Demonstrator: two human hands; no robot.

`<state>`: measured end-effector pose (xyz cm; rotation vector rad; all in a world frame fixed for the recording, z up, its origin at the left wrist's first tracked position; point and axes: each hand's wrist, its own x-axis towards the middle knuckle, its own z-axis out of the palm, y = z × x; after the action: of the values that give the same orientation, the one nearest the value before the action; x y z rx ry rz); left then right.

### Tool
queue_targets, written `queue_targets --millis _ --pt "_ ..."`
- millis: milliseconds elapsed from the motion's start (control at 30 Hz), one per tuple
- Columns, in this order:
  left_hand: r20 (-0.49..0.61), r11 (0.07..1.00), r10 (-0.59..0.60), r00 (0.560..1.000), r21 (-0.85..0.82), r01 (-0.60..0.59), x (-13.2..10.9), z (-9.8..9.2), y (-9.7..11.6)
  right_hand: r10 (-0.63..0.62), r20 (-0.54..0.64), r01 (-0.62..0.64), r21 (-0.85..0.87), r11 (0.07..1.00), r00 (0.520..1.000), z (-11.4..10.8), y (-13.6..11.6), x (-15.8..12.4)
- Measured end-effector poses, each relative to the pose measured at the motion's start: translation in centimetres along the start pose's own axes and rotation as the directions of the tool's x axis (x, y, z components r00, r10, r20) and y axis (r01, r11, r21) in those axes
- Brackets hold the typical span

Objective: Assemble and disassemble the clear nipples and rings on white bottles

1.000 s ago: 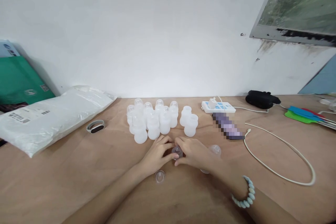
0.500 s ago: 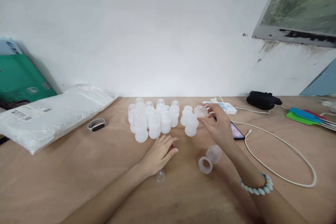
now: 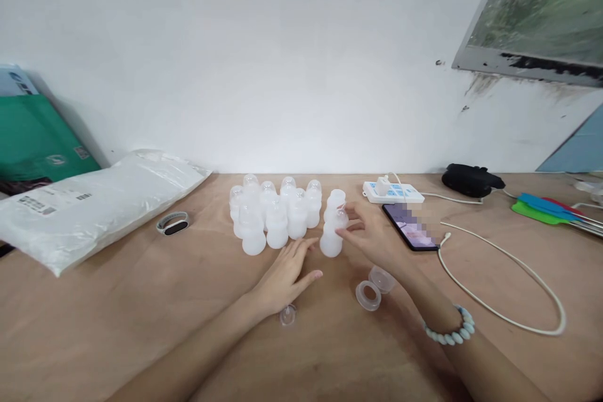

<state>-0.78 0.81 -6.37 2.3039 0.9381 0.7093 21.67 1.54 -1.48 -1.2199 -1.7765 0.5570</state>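
Observation:
My right hand (image 3: 372,237) has its fingers round a small white plastic bottle (image 3: 331,235) standing in front of a second open bottle (image 3: 335,199). My left hand (image 3: 287,273) lies flat on the wooden table (image 3: 117,301) with fingers stretched out, holding nothing, just left of that bottle. A cluster of several capped white bottles (image 3: 276,213) stands behind my left hand. A clear ring (image 3: 368,295) and a clear dome cap (image 3: 382,278) lie below my right wrist. Another small clear piece (image 3: 287,315) lies under my left wrist.
A large white plastic bag (image 3: 89,204) and a green package (image 3: 35,144) sit at the left. A wristband (image 3: 172,223) lies near the bag. A phone (image 3: 409,226), power strip (image 3: 392,192), white cable (image 3: 513,295), black pouch (image 3: 468,178) and coloured tools (image 3: 551,207) are at the right.
My right hand left the small clear part at the centre, reached to the two open bottles and has drawn one nearer. My left hand stayed flat on the table.

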Motion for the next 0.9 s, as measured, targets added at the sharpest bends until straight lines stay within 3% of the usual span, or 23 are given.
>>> queue_targets --millis 133,200,467,733,900 --pt "-0.057 0.998 -0.002 0.998 -0.069 -0.002 0.0 0.1 -0.3 -0.095 0.2 0.066 0.147 0.987 0.975 1.1 -2.1 -1.0" --pt "-0.057 0.993 0.028 0.998 -0.111 -0.034 0.0 0.1 -0.5 -0.146 0.237 0.115 0.139 0.984 0.96 1.7 -2.8 -1.5" --pt "-0.02 0.974 0.069 0.997 -0.213 -0.072 0.1 0.0 -0.7 -0.207 0.194 0.193 0.087 0.977 0.959 2.1 -2.9 -2.0" --pt "-0.025 0.971 0.05 0.998 -0.231 -0.055 0.1 0.0 -0.4 -0.297 0.017 0.296 0.03 0.955 0.955 2.8 -2.5 -2.1" --pt "-0.015 0.968 0.054 0.998 -0.244 -0.056 0.2 -0.1 -0.2 -0.28 0.04 0.28 0.011 0.96 0.959 2.8 -2.6 -2.1"
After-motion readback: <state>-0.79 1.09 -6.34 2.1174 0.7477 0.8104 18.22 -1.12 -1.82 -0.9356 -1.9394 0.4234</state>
